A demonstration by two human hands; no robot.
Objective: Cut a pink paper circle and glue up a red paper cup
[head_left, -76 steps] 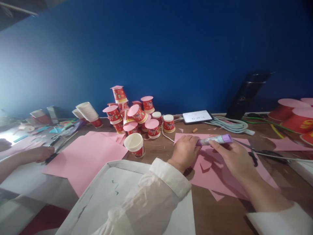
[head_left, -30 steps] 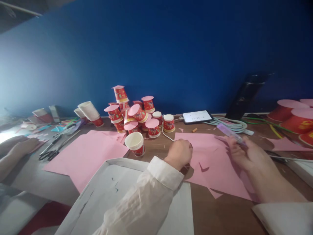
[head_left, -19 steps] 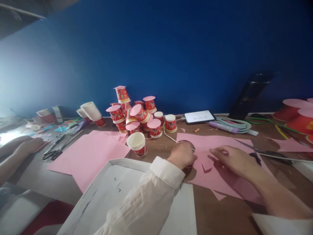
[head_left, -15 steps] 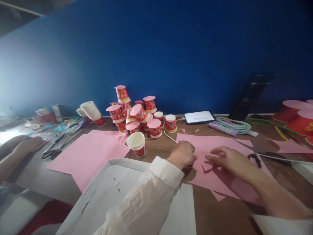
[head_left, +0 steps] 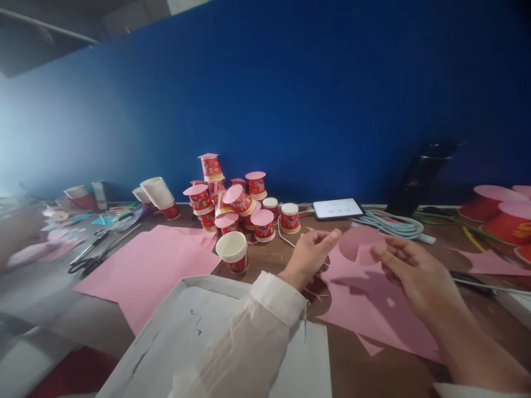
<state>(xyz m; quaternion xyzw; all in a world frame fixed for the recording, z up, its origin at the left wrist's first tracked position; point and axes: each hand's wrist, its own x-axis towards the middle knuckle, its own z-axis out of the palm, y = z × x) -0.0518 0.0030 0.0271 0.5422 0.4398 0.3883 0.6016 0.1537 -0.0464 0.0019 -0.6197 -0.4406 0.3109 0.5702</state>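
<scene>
Both my hands hold a pink paper circle (head_left: pixel 360 242) lifted a little above the cut pink sheet (head_left: pixel 373 309). My left hand (head_left: pixel 309 257), in a white sleeve, pinches the circle's left edge with its fingertips. On the circle's right and lower edge are the fingers of my right hand (head_left: pixel 410 268). A small white-rimmed red paper cup (head_left: pixel 233 252) stands open-side up just left of my left hand.
A pile of red cups with pink lids (head_left: pixel 232 199) sits at the back by the blue wall. A phone (head_left: pixel 337 208), a coiled cable (head_left: pixel 390 224) and a black bottle (head_left: pixel 418 174) lie behind my hands. Scissors (head_left: pixel 468 276) lie right, a white board (head_left: pixel 207 337) near me, more pink paper (head_left: pixel 153 265) left.
My right hand laid the purple glue stick down by the cable and came back. Both hands then lifted the pink circle off the sheet. The view tilted slightly.
</scene>
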